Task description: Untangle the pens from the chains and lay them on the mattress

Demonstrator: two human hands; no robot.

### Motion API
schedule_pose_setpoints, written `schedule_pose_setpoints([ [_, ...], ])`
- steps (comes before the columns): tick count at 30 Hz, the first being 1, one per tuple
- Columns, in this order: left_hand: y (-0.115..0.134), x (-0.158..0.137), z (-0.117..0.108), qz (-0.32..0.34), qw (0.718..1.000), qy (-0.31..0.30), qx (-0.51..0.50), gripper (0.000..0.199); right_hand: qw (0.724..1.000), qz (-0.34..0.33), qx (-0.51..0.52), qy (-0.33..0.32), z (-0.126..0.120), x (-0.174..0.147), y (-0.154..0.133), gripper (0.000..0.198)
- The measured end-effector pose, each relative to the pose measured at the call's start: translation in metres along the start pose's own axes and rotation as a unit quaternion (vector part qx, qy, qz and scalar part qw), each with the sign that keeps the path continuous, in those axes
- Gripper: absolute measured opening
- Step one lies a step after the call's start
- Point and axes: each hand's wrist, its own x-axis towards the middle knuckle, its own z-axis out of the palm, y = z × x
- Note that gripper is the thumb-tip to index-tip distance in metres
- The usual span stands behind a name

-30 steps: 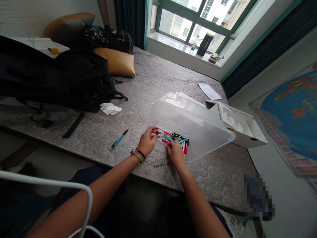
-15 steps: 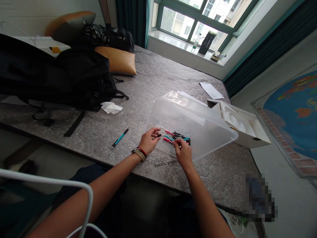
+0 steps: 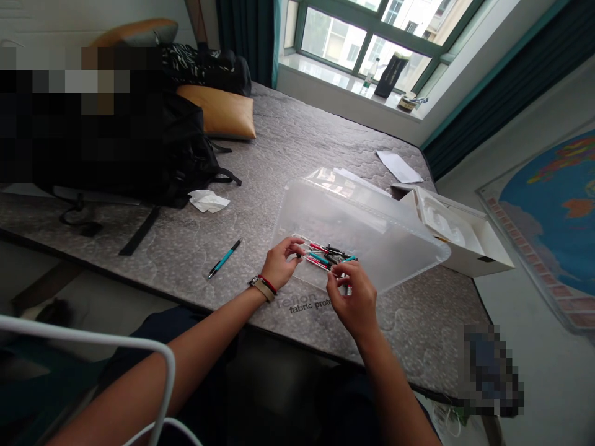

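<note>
A: What could go wrong around that loose heap of thin red, teal and black pens (image 3: 320,258)?

B: Scattering, I'd say. They lie crossed over one another, so drawing one out could drag or roll its neighbours.

A: And the big translucent plastic bin (image 3: 344,204) around them?

B: Its wall looks smooth and light. A wrist knocking it could shift the bin and the pens together. The soft grey quilted mattress (image 3: 260,164) underneath might let it rock, too.

A: Could the slim teal pen with black ends (image 3: 225,259) be a problem?

B: Less so. It lies on the mattress, well apart from the heap, left of the left hand (image 3: 282,261). A careless forearm might sweep it towards the near edge.

A: Where is the heap relative to each grip?

B: Between the two. Its left ends reach the left fingertips; its right end runs beneath the right hand (image 3: 354,297), with a few pen ends peeping out below those fingers.

A: Is either grip holding one?

B: Both are narrow, fingers curled in. A dark bit shows at the left fingertips, but I can't tell whether it's pinched. The right fingertips nearly meet; whether a pen sits between them, I can't tell either.
</note>
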Motion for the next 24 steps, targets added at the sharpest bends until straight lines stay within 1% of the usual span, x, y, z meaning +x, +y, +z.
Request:
schedule_pose_setpoints([
  [9,-0.002,-0.002,0.001,0.012,1.0,-0.004,0.027,0.04,0.999,-0.024,-0.014,0.015,0.004,-0.005,-0.006,0.021],
  [14,0.004,-0.003,0.001,0.026,0.998,-0.003,0.062,0.038,0.999,-0.032,-0.023,0.01,0.006,-0.008,-0.005,0.028],
  [19,0.017,-0.008,0.001,0.068,0.983,-0.034,0.166,0.037,0.999,-0.027,-0.037,0.001,0.009,-0.009,-0.002,0.027],
  [24,0.022,-0.011,0.004,0.089,0.979,-0.065,0.171,0.038,0.999,-0.008,-0.05,-0.018,0.015,-0.01,0.007,0.027],
])
